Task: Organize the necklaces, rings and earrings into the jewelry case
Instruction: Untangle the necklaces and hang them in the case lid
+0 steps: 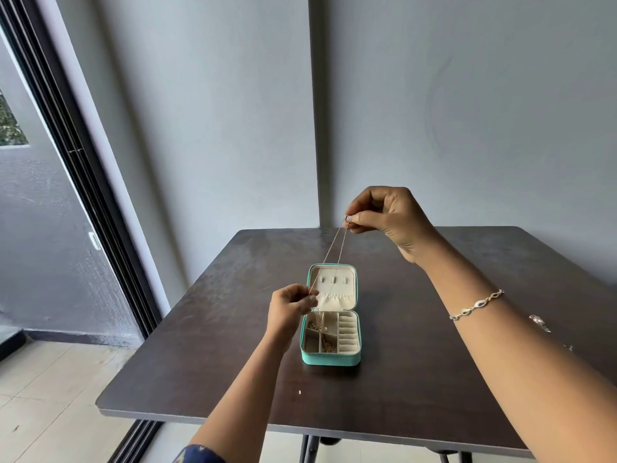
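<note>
A small teal jewelry case (331, 359) lies open in the middle of the dark table, its cream lid (334, 289) upright with three hooks and a gathered pocket. A thin gold necklace chain (329, 253) is stretched in the air above the lid. My right hand (389, 218) pinches its upper end high over the case. My left hand (290, 304) pinches the chain lower down, at the case's left edge. The chain's lower part hangs into the left compartments, where small gold pieces (329, 345) lie. Ring rolls fill the right side of the tray.
The dark wooden table (207, 345) stands in a corner against grey walls. A tiny pale item (299, 392) lies near the table's front edge, and a shiny piece (539, 322) lies at the right behind my forearm. A sliding glass door is at left.
</note>
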The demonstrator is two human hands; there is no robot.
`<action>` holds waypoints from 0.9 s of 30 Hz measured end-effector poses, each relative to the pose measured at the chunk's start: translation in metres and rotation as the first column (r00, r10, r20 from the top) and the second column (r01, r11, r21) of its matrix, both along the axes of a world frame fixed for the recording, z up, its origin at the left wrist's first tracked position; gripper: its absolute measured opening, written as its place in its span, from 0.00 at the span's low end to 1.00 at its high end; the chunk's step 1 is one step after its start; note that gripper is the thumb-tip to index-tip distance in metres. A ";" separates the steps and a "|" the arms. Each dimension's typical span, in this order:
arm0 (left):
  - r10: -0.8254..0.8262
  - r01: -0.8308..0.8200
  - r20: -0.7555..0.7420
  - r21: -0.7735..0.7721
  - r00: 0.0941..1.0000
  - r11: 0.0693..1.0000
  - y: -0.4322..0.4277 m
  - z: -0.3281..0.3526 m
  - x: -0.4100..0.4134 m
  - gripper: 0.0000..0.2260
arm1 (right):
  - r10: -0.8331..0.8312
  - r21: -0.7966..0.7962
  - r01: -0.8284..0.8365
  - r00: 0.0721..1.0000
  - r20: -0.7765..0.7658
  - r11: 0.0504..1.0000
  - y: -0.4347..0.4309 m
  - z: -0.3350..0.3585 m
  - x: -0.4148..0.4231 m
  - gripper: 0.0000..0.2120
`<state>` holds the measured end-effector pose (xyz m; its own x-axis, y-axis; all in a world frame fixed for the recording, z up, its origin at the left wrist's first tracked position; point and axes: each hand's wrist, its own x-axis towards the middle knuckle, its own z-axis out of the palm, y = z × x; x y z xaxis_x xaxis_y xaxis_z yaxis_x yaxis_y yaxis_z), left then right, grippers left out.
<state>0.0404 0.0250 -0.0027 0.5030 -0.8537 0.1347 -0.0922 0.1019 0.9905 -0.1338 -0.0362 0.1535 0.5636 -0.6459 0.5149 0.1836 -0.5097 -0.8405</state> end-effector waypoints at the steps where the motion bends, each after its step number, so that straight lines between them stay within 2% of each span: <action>1: 0.001 -0.001 -0.004 0.002 1.000 1.000 0.000 0.000 0.000 0.10 | -0.005 0.001 0.005 1.000 0.013 1.000 0.000 0.002 -0.002 0.11; 10: 0.000 0.001 -0.060 0.024 0.998 1.000 0.002 0.004 -0.002 0.09 | -0.047 0.032 0.044 0.996 0.080 0.999 -0.003 0.007 -0.021 0.10; 16: 0.018 -0.016 -0.046 0.039 0.999 0.999 0.003 0.012 -0.006 0.08 | -0.063 0.046 0.062 0.997 0.037 0.997 -0.006 -0.003 -0.028 0.10; 27: 0.042 -0.035 -0.107 0.063 0.993 0.997 0.008 0.014 -0.001 0.06 | -0.105 0.179 0.085 0.989 0.101 0.980 -0.013 -0.015 -0.044 0.10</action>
